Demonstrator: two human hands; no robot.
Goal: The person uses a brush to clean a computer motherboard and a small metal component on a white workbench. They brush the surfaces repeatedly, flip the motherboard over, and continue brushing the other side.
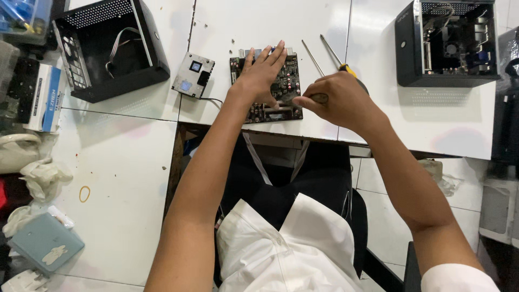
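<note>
Far to the left on the white counter [135,162] sits an open black computer case [111,46] with loose wires inside, and just to its right, near the counter's inner edge, lies a small grey drive [193,74] with a thin cable trailing from it. Next comes the circuit board [266,89], a dark rectangle lying flat close to the near edge, almost straight ahead of the person, its long side running away from the body toward the back of the counter. The left hand [260,75] lies spread flat on top of it, palm down and fingers stretched out toward the far edge, pressing on the board rather than gripping it. Just right of the board, the right hand [338,97] is curled closed around the handle of a tool, seemingly a screwdriver, whose working end points left and meets the board's near right corner; the tip itself is hidden by the fingers. So the board lies under the left hand and just left of the right hand, with the two hands nearly touching. Behind the right hand two more screwdrivers [330,57] lie side by side on the counter, slanting away to the upper left. Farthest right stands a second black case [446,43], already filled with parts.
</note>
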